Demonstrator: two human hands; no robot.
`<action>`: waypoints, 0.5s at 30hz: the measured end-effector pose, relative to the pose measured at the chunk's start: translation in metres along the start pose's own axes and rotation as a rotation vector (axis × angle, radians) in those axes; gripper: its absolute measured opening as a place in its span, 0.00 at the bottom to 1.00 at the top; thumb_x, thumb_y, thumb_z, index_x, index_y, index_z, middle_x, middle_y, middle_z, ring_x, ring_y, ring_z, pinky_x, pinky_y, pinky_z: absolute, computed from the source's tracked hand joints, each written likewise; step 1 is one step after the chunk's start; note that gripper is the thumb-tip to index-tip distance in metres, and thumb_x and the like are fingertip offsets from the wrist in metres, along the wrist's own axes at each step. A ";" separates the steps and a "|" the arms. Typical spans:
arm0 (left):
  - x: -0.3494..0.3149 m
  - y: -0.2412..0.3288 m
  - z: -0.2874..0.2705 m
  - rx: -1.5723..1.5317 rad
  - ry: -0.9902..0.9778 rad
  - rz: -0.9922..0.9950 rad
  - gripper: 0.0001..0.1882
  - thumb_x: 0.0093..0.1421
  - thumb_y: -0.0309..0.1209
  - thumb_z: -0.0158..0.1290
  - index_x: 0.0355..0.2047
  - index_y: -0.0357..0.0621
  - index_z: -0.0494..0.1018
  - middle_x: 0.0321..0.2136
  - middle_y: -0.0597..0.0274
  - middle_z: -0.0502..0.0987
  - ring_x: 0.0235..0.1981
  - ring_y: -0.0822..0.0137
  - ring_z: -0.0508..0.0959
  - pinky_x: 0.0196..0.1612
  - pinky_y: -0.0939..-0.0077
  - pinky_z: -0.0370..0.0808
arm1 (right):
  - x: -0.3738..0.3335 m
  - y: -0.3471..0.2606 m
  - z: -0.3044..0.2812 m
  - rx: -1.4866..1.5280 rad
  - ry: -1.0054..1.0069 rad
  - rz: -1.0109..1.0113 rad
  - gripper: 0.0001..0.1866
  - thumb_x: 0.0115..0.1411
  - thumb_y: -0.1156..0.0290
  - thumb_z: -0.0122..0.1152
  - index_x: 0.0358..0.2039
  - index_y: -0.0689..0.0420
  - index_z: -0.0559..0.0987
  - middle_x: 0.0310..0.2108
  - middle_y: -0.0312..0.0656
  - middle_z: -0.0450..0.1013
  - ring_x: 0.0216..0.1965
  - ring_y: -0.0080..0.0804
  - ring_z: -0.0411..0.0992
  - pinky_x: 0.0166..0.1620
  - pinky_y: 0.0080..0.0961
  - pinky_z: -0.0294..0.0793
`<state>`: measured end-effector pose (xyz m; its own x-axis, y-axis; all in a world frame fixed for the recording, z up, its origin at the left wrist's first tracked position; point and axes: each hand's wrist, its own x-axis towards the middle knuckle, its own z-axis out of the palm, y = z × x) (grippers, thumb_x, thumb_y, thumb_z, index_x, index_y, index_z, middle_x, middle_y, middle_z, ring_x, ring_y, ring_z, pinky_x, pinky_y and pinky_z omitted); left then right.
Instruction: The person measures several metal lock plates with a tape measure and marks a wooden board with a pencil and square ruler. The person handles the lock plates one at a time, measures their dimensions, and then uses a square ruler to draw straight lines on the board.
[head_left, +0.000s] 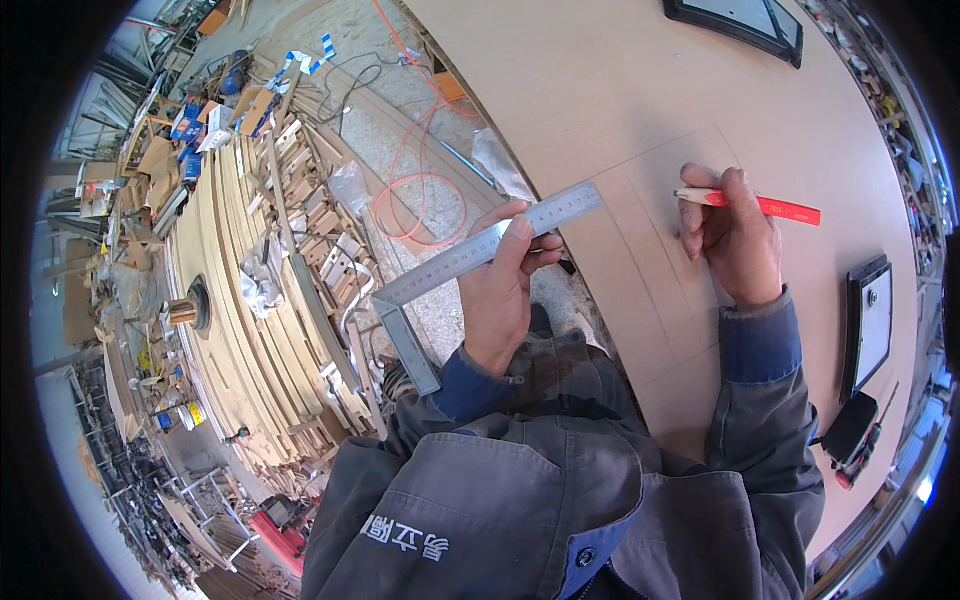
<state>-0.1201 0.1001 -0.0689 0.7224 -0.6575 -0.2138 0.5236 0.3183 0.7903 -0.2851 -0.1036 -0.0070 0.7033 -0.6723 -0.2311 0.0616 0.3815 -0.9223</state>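
My left hand (505, 290) is closed round the blade of a metal try square (440, 262), thumb on top. The blade's tip lies over the edge of a large brown board (600, 100), while the thicker stock hangs beyond the board, near my left sleeve. A red carpenter's pencil (790, 210) is pinched in my right hand (740, 240), above the board, its bare wooden tip pointing left. Thin pencil lines form a rectangular outline on the board between my hands, and part of it runs beneath my right hand and forearm.
Two dark-framed flat panels (868, 325) (750, 22) lie on the board, with a black pouch-like object (852, 435) at the right. Left of the board, an orange hose (425, 180) coils on the floor beside wood offcuts and stacked pale timber strips (235, 300).
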 end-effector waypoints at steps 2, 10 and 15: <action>0.000 0.001 0.000 0.005 -0.001 0.001 0.18 0.75 0.31 0.55 0.60 0.37 0.71 0.42 0.52 0.83 0.41 0.63 0.86 0.46 0.71 0.87 | -0.001 -0.003 0.003 -0.061 0.005 0.020 0.26 0.78 0.52 0.46 0.53 0.65 0.79 0.27 0.38 0.74 0.25 0.23 0.70 0.29 0.22 0.71; -0.001 0.003 0.004 -0.019 0.018 0.006 0.17 0.74 0.30 0.56 0.58 0.33 0.72 0.41 0.50 0.83 0.39 0.64 0.86 0.43 0.70 0.87 | -0.001 -0.008 0.013 -0.191 0.020 -0.015 0.22 0.75 0.54 0.55 0.51 0.62 0.76 0.28 0.40 0.75 0.23 0.23 0.69 0.28 0.19 0.71; -0.001 0.004 0.004 -0.014 0.024 0.007 0.17 0.74 0.30 0.56 0.58 0.33 0.72 0.41 0.50 0.83 0.39 0.64 0.86 0.43 0.70 0.87 | 0.000 -0.005 0.007 -0.187 -0.028 -0.032 0.18 0.74 0.62 0.58 0.51 0.66 0.79 0.30 0.40 0.80 0.23 0.20 0.74 0.28 0.16 0.76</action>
<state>-0.1207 0.0987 -0.0632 0.7368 -0.6385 -0.2224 0.5247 0.3326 0.7836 -0.2803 -0.1015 -0.0005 0.7225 -0.6634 -0.1946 -0.0466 0.2341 -0.9711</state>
